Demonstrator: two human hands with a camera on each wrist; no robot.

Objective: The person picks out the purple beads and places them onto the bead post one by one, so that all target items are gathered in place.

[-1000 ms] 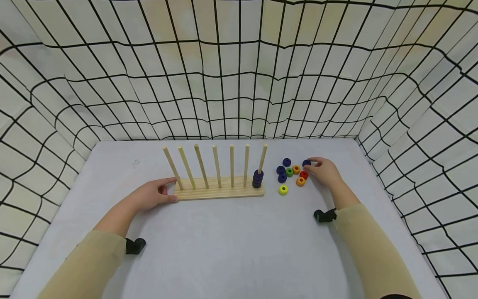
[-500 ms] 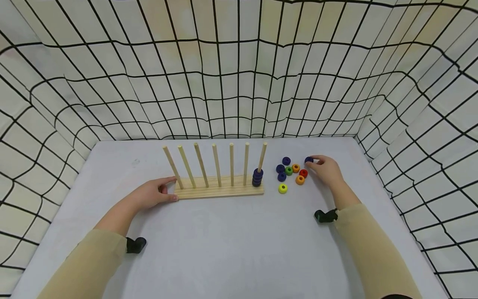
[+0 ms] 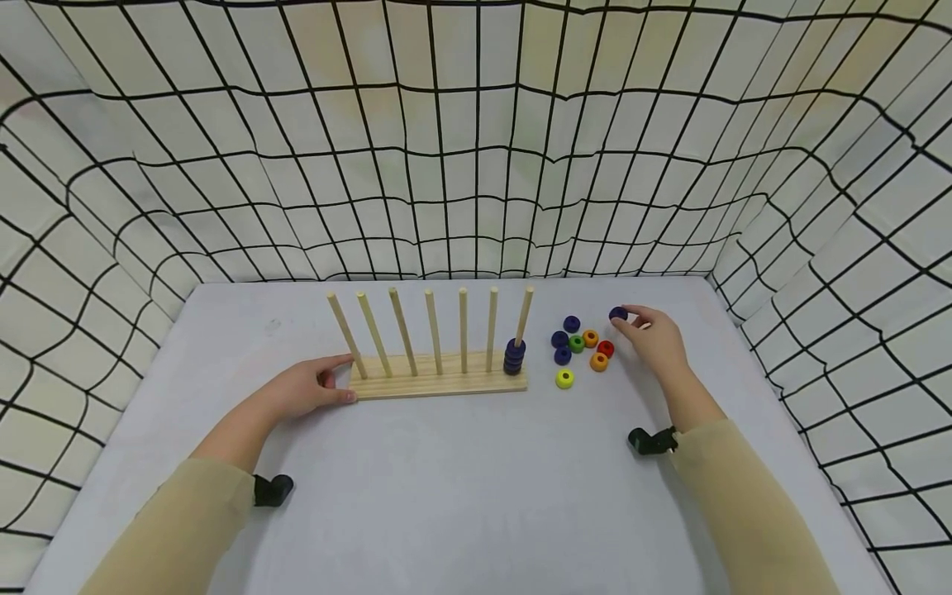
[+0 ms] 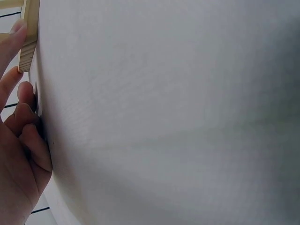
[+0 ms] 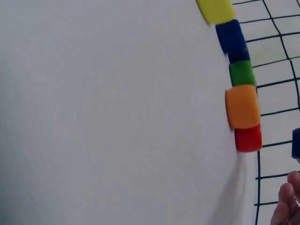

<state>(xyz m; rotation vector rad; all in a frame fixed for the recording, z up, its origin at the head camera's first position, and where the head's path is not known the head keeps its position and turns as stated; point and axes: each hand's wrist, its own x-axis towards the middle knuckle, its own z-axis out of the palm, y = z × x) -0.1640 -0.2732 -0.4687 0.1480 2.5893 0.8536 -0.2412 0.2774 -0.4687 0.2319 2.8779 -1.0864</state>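
Near the far edge of the worktop [image 3: 476,479], your right hand [image 3: 658,340] pinches a blue bead [image 3: 618,314] across the loose beads [image 3: 576,344] from the pegboard [image 3: 431,387], which lies roughly parallel to that edge, right end nearer that hand, left end gripped by your left hand [image 3: 303,388].

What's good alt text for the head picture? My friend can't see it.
A person's right-hand grip pinches a blue bead near some loose colorful beads. The left-hand grip holds one end of a wooden board with seven pegs, the rightmost stacked with blue beads.
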